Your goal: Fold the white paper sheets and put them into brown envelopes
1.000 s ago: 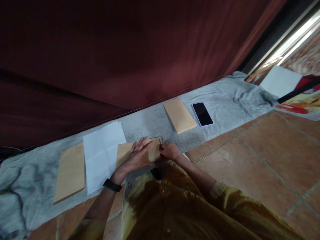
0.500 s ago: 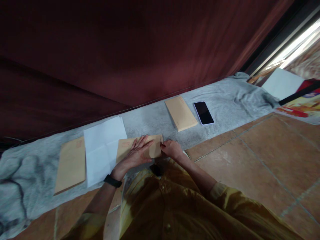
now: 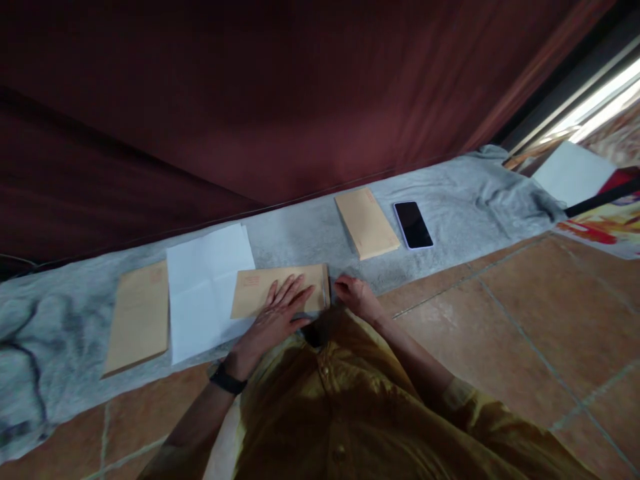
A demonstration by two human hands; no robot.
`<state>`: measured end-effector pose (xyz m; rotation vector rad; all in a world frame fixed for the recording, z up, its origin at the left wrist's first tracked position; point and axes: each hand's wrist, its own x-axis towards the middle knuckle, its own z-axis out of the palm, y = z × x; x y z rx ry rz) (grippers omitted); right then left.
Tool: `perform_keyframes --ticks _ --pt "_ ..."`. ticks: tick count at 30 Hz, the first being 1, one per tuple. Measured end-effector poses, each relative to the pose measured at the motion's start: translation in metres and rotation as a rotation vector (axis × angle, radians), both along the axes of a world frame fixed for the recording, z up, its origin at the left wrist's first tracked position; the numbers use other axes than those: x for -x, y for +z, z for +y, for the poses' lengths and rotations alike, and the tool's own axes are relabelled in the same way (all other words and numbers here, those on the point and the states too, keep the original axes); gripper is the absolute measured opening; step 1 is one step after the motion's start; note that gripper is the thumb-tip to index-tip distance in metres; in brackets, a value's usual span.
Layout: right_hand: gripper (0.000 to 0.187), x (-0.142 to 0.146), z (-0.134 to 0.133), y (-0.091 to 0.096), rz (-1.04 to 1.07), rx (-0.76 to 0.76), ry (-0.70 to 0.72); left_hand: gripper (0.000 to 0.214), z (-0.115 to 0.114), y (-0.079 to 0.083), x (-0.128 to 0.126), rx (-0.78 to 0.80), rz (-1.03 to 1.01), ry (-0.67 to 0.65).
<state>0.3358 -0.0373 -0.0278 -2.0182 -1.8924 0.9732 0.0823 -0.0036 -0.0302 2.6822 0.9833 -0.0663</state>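
Note:
A brown envelope (image 3: 260,291) lies on the grey cloth (image 3: 300,240) in front of me. My left hand (image 3: 280,315) rests flat on it with the fingers spread. Just off the envelope's right end sits my right hand (image 3: 356,296), fingers curled, and whether it holds anything is hidden. A white unfolded sheet of paper (image 3: 205,287) lies to the left, partly under the envelope. Another brown envelope (image 3: 136,317) lies farther left.
A third brown envelope (image 3: 367,223) and a dark phone (image 3: 413,225) lie on the cloth to the right. A dark red curtain (image 3: 250,100) hangs behind the cloth. Terracotta floor tiles (image 3: 525,313) spread to the right, with a white sheet (image 3: 570,173) at the far right.
My right hand has drawn back off the envelope's right end. The envelope's flap end now lies flat. My left hand stays pressed on the envelope.

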Motion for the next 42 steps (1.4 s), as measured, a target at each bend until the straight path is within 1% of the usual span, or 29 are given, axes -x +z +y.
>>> perform_keyframes --ticks 2,5,7,10,14,17,19,23,28,32,35,38,39,40,42 --pt "0.028 0.0 0.012 0.001 0.025 -0.077 -0.034 0.071 -0.006 -0.001 -0.001 -0.024 0.006 0.004" --pt "0.031 0.006 0.036 0.002 0.049 -0.19 -0.063 0.071 -0.015 -0.002 -0.003 -0.059 0.005 0.003" --pt "0.032 0.012 0.051 0.001 0.03 -0.196 -0.034 0.069 -0.02 -0.005 -0.006 -0.076 0.001 0.011" --pt "0.028 0.022 0.068 -0.003 0.011 -0.169 0.022 0.063 -0.025 -0.009 -0.011 -0.106 0.002 0.048" --pt "0.021 0.028 0.079 -0.011 0.002 -0.173 0.035 0.058 -0.032 -0.011 -0.016 -0.134 0.012 0.08" --pt "0.012 0.028 0.082 -0.016 0.005 -0.176 0.044 0.061 -0.036 -0.01 -0.016 -0.144 0.006 0.065" --pt "0.01 0.027 0.082 -0.019 0.01 -0.179 0.049 0.066 -0.039 -0.011 -0.016 -0.154 0.0 0.061" --pt "0.012 0.027 0.082 -0.02 0.021 -0.189 0.026 0.072 -0.043 -0.015 -0.015 -0.18 -0.019 0.052" --pt "0.01 0.031 0.084 -0.021 0.055 -0.199 -0.005 0.07 -0.044 -0.017 -0.015 -0.176 -0.028 0.048" --pt "0.01 0.03 0.083 -0.017 0.149 -0.178 -0.026 0.068 -0.05 -0.016 -0.015 -0.175 -0.036 0.063" --pt "0.008 0.022 0.073 -0.012 0.267 -0.135 -0.018 0.06 -0.057 -0.01 -0.017 -0.198 -0.038 0.079" --pt "0.007 0.011 0.056 -0.007 0.383 -0.094 -0.025 0.055 -0.063 0.002 -0.019 -0.239 -0.05 0.094" --pt "0.01 0.006 0.05 -0.007 0.426 -0.083 -0.044 0.055 -0.063 0.007 -0.02 -0.259 -0.061 0.1" --pt "0.017 0.002 0.043 -0.007 0.493 -0.072 -0.077 0.056 -0.063 0.011 -0.02 -0.282 -0.076 0.11" --pt "0.034 -0.006 0.03 -0.008 0.833 -0.028 -0.309 0.057 -0.059 0.017 -0.02 -0.326 -0.114 0.144"
